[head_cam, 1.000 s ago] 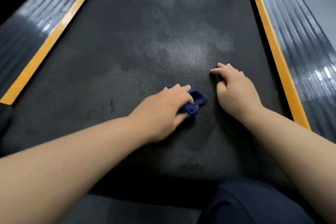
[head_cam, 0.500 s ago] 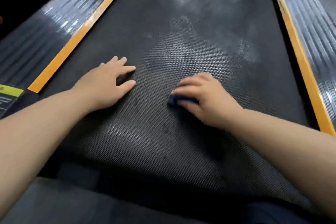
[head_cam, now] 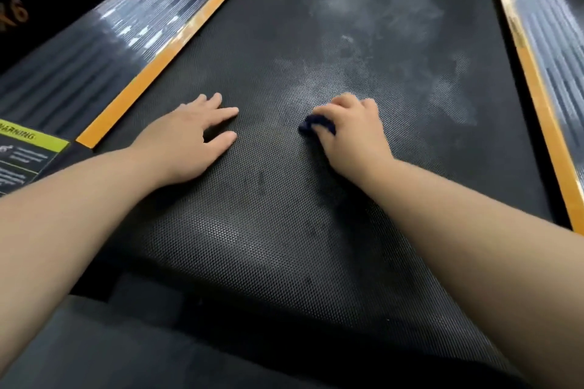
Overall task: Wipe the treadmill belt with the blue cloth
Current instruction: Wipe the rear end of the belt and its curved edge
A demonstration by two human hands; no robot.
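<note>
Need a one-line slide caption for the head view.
Head view: right hand grips the bunched blue cloth on the smudged treadmill belt; left hand rests flat beside it.

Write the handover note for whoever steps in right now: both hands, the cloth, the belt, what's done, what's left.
Right hand: grips the bunched blue cloth against the treadmill belt, about mid-width.
Left hand: flat on the belt, fingers straight, holding nothing.
Done: unclear how much; the near belt looks darker.
To do: the pale dusty patches ahead of the cloth and toward the right orange strip look unwiped.
</note>
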